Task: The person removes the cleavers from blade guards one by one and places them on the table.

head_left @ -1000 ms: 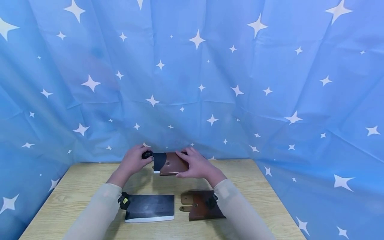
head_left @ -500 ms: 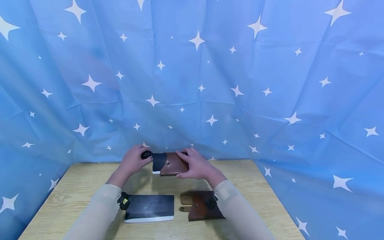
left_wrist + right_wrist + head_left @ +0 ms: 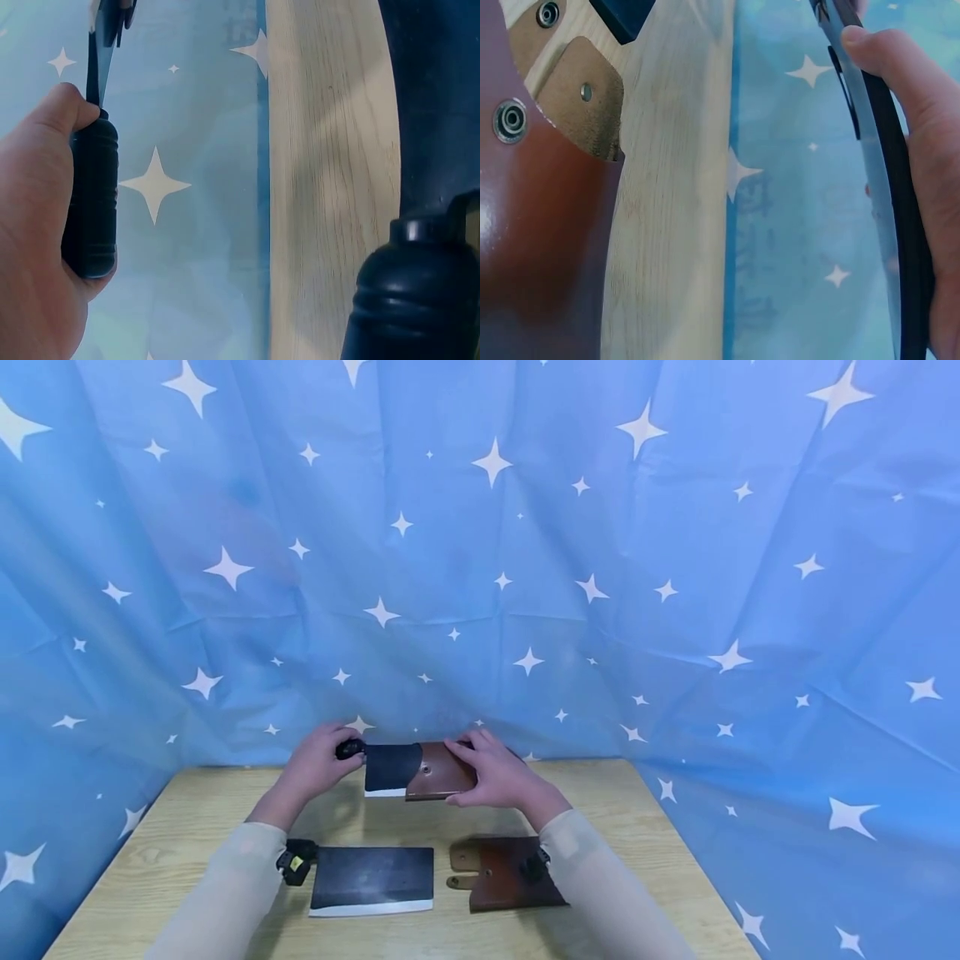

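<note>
My left hand (image 3: 315,764) grips the black handle (image 3: 94,199) of a cleaver above the back of the table. Its dark blade (image 3: 392,768) with a bright edge is partly inside a brown leather sheath (image 3: 438,774), and the far part is hidden. The right hand (image 3: 498,777) holds that sheath from its right end, thumb at the lower edge and fingers on top. Another cleaver (image 3: 372,877) lies bare on the table, its handle (image 3: 420,300) near the left wrist. Beside it to the right lies a second sheath (image 3: 510,878), with a snap (image 3: 511,120) showing up close.
The wooden table (image 3: 202,835) ends at the back against a blue curtain (image 3: 480,568) with white stars. Both forearms reach over the table. The right sleeve (image 3: 607,885) covers part of the lying sheath.
My left hand has drawn the cleaver leftward, so more of its blade shows outside the sheath. The right hand and sheath have shifted only slightly right.
</note>
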Action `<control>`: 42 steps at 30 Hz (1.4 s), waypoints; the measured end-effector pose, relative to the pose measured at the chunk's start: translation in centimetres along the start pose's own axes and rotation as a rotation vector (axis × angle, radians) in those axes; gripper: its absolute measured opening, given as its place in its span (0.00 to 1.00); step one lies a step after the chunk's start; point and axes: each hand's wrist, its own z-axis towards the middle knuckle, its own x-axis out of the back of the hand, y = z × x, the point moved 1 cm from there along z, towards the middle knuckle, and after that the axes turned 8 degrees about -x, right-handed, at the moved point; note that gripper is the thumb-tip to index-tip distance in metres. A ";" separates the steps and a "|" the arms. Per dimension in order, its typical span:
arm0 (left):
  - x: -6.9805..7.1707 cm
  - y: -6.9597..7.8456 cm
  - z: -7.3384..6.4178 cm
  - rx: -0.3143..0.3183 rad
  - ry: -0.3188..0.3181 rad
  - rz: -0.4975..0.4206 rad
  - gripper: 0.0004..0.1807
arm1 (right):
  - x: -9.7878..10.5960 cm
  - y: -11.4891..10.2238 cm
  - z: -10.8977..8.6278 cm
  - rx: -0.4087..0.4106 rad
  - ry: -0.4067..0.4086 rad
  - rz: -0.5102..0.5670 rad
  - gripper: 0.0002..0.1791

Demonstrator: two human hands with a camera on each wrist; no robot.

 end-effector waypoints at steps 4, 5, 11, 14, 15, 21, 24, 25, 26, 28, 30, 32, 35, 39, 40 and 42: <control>0.1 -0.5 -0.3 -0.005 0.002 -0.005 0.19 | 0.0 0.2 -0.2 0.004 0.004 0.016 0.59; 0.1 -0.6 -0.3 -0.007 0.005 -0.008 0.20 | 0.0 0.2 -0.3 0.004 0.006 0.018 0.59; 0.3 -1.3 -0.6 -0.027 0.011 -0.010 0.21 | 0.2 0.5 -0.8 -0.004 0.002 0.020 0.59; 0.4 -1.5 -0.8 -0.033 0.008 -0.009 0.21 | 0.2 0.6 -1.0 -0.006 -0.001 0.034 0.58; 0.4 -1.5 -0.9 -0.034 0.009 -0.009 0.21 | 0.2 0.7 -1.1 -0.006 0.000 0.037 0.58; 0.5 -1.7 -1.1 -0.022 0.009 -0.022 0.20 | 0.0 1.1 -1.3 -0.012 0.002 0.030 0.58; 0.5 -1.8 -1.1 -0.015 0.007 -0.024 0.20 | 0.1 1.3 -1.4 -0.011 -0.002 0.022 0.59; 0.6 -1.8 -1.1 -0.015 0.006 -0.024 0.20 | 0.1 1.3 -1.4 -0.009 -0.003 0.020 0.59; 0.6 -1.9 -1.1 -0.013 0.006 -0.023 0.20 | 0.1 1.3 -1.5 -0.006 -0.002 0.023 0.59; 0.6 -2.0 -1.2 -0.018 0.006 -0.022 0.20 | 0.1 1.3 -1.5 -0.003 -0.004 0.018 0.60; 0.6 -2.0 -1.2 -0.016 0.004 -0.020 0.21 | 0.1 1.3 -1.5 -0.001 -0.004 0.012 0.60; 0.7 -2.1 -1.2 -0.012 -0.001 -0.018 0.21 | 0.2 1.4 -1.6 -0.002 -0.004 0.012 0.60; 0.8 -2.3 -1.3 -0.006 -0.005 -0.015 0.21 | 0.2 1.5 -1.7 -0.006 -0.006 0.015 0.60; 1.0 -2.5 -1.5 -0.004 -0.005 -0.010 0.22 | 0.2 1.8 -1.9 -0.013 -0.007 0.020 0.60; 1.0 -2.6 -1.5 -0.005 -0.006 -0.010 0.22 | 0.2 1.9 -1.9 -0.015 -0.008 0.017 0.60; 1.1 -2.6 -1.6 -0.008 -0.007 -0.009 0.22 | 0.2 2.1 -2.0 -0.016 -0.008 0.013 0.61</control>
